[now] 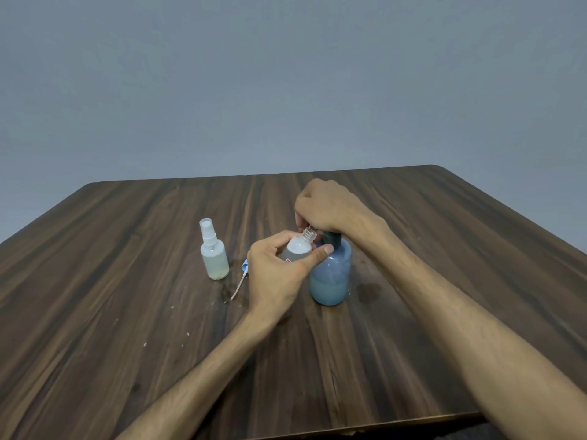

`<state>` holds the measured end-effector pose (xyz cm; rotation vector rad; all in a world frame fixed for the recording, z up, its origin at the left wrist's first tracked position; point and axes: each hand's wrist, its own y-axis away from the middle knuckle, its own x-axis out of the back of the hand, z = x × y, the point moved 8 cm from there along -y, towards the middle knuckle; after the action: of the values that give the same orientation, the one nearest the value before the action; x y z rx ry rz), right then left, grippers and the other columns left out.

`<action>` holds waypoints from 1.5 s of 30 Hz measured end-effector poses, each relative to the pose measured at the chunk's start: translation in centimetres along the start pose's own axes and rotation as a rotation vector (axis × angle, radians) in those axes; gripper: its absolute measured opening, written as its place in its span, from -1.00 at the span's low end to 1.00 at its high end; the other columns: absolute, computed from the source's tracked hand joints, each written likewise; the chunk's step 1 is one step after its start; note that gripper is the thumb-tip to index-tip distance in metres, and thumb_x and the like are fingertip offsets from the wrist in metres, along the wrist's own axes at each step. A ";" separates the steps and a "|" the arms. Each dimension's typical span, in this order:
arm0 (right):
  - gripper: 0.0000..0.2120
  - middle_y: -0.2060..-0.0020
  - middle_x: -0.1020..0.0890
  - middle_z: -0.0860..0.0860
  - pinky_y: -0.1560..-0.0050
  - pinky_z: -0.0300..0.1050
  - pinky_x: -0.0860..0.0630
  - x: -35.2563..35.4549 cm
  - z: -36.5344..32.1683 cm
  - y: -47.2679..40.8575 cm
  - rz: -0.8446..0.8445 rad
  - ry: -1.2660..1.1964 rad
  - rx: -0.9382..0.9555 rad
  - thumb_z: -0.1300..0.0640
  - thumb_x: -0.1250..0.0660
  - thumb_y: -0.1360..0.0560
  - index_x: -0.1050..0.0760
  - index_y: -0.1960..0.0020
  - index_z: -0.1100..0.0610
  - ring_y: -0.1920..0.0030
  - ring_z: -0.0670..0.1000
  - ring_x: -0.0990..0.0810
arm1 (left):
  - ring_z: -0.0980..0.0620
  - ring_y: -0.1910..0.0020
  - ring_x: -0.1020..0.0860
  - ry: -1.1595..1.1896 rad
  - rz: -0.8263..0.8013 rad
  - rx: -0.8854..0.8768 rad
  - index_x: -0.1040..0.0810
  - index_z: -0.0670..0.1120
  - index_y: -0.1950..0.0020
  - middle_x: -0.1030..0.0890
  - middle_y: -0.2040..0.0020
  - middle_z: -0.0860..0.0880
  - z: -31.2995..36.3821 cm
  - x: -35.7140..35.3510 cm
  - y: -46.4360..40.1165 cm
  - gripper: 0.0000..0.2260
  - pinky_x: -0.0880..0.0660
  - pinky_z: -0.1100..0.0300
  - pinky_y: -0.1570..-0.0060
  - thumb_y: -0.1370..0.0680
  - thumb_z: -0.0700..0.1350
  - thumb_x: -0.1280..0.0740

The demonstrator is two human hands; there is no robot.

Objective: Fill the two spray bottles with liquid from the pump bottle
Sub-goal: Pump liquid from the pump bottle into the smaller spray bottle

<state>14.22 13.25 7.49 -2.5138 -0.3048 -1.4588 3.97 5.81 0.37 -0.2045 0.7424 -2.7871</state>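
A blue pump bottle (331,277) stands near the table's middle, partly full of pale liquid. My right hand (327,206) lies over its dark pump head with fingers curled down around it. My left hand (279,271) grips a small clear spray bottle (298,247), cap off, tilted with its open threaded neck right under the pump spout. A second spray bottle (214,257), with its white sprayer on and pale liquid inside, stands upright to the left. The pump's spout is hidden by my right hand.
A blue sprayer top with its white dip tube (240,282) lies on the wooden table (127,281) between the two spray bottles. Small wet spots and white specks mark the table around them. A grey wall stands behind the table.
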 end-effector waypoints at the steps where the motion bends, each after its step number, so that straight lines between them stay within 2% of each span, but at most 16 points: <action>1: -0.70 0.27 -0.77 -0.03 0.02 0.01 -0.63 0.2 -0.1 0.0 0.012 -0.001 0.005 0.15 -0.21 -0.46 -0.67 0.32 0.05 0.12 0.08 -0.71 | 0.13 0.23 -0.68 0.002 0.000 -0.001 -0.74 -0.05 0.14 -0.74 0.24 0.07 0.0 0.0 0.0 -0.86 -0.61 0.18 0.20 -0.43 -0.16 -0.67; 5: -0.71 0.30 -0.76 -0.05 0.04 -0.01 -0.64 0.8 -0.2 -0.3 0.042 -0.015 0.013 0.15 -0.22 -0.46 -0.68 0.31 0.07 0.16 0.05 -0.72 | 0.11 0.24 -0.68 0.015 -0.001 0.008 -0.74 -0.08 0.14 -0.74 0.25 0.05 -0.2 0.0 0.0 -0.86 -0.62 0.13 0.21 -0.43 -0.16 -0.67; 8: -0.69 0.27 -0.77 -0.02 0.01 0.03 -0.64 0.0 0.1 -0.2 0.002 -0.010 -0.005 0.16 -0.20 -0.45 -0.67 0.33 0.06 0.13 0.09 -0.72 | 0.13 0.22 -0.68 0.008 0.000 0.008 -0.74 -0.07 0.14 -0.74 0.24 0.06 -0.1 0.0 0.0 -0.86 -0.62 0.17 0.20 -0.42 -0.16 -0.67; 12: -0.69 0.31 -0.76 -0.07 -0.03 0.07 -0.69 0.8 -0.1 -0.1 0.044 -0.047 0.023 0.16 -0.22 -0.46 -0.66 0.34 0.05 0.15 0.04 -0.73 | 0.12 0.23 -0.68 0.004 0.002 -0.004 -0.74 -0.06 0.14 -0.74 0.24 0.06 -0.1 0.0 0.0 -0.87 -0.62 0.16 0.21 -0.43 -0.16 -0.67; 17: -0.69 0.28 -0.77 -0.02 -0.06 0.10 -0.68 0.0 0.1 0.0 0.022 -0.028 0.008 0.16 -0.20 -0.43 -0.68 0.34 0.06 0.12 0.09 -0.73 | 0.14 0.23 -0.67 0.009 0.000 0.022 -0.73 -0.04 0.15 -0.74 0.24 0.07 -0.1 0.0 0.0 -0.85 -0.64 0.14 0.20 -0.43 -0.17 -0.67; 23: -0.69 0.29 -0.77 -0.04 0.01 0.05 -0.68 1.0 -0.3 -0.1 0.063 -0.051 0.046 0.18 -0.21 -0.48 -0.70 0.28 0.08 0.13 0.09 -0.74 | 0.16 0.24 -0.67 0.014 -0.005 -0.004 -0.73 -0.04 0.17 -0.74 0.26 0.07 0.0 0.0 0.1 -0.85 -0.58 0.25 0.20 -0.43 -0.18 -0.67; 27: -0.68 0.25 -0.77 -0.01 0.00 0.05 -0.66 -0.1 0.1 0.0 0.002 -0.006 0.005 0.16 -0.20 -0.47 -0.68 0.31 0.06 0.11 0.11 -0.72 | 0.13 0.22 -0.67 0.017 0.004 0.017 -0.73 -0.05 0.17 -0.74 0.25 0.05 -0.1 0.0 0.0 -0.85 -0.59 0.20 0.18 -0.42 -0.18 -0.68; 31: -0.69 0.26 -0.77 -0.03 -0.01 0.07 -0.67 0.7 -0.2 -0.1 0.040 -0.011 0.019 0.11 -0.21 -0.48 -0.69 0.30 0.06 0.13 0.09 -0.73 | 0.11 0.23 -0.68 0.009 0.001 -0.006 -0.73 -0.04 0.16 -0.74 0.25 0.05 -0.1 0.0 0.1 -0.85 -0.60 0.17 0.19 -0.42 -0.16 -0.67; 35: -0.69 0.25 -0.77 -0.02 -0.05 0.09 -0.67 0.1 -0.1 -0.1 0.002 -0.003 -0.001 0.13 -0.21 -0.46 -0.67 0.33 0.04 0.11 0.10 -0.72 | 0.10 0.20 -0.70 0.002 0.004 0.004 -0.74 -0.05 0.13 -0.75 0.23 0.07 -0.1 0.0 0.0 -0.86 -0.65 0.11 0.17 -0.42 -0.15 -0.67; 40: -0.69 0.27 -0.77 -0.05 -0.05 0.09 -0.68 1.0 -0.3 -0.1 0.051 -0.034 0.018 0.13 -0.22 -0.49 -0.70 0.29 0.05 0.13 0.08 -0.73 | 0.12 0.20 -0.70 0.010 0.003 -0.004 -0.76 -0.07 0.11 -0.75 0.22 0.06 -0.2 0.0 0.0 -0.86 -0.60 0.19 0.18 -0.43 -0.15 -0.67; 45: -0.70 0.25 -0.77 -0.04 -0.10 0.12 -0.67 0.1 0.1 -0.1 -0.008 -0.013 -0.015 0.12 -0.21 -0.45 -0.69 0.32 0.03 0.11 0.08 -0.72 | 0.14 0.21 -0.69 0.011 0.004 -0.010 -0.74 -0.05 0.13 -0.75 0.23 0.08 0.0 0.0 0.0 -0.86 -0.59 0.23 0.17 -0.42 -0.16 -0.67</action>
<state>14.27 13.36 7.52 -2.5375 -0.3079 -1.4542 4.01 5.79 0.36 -0.1894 0.7585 -2.7840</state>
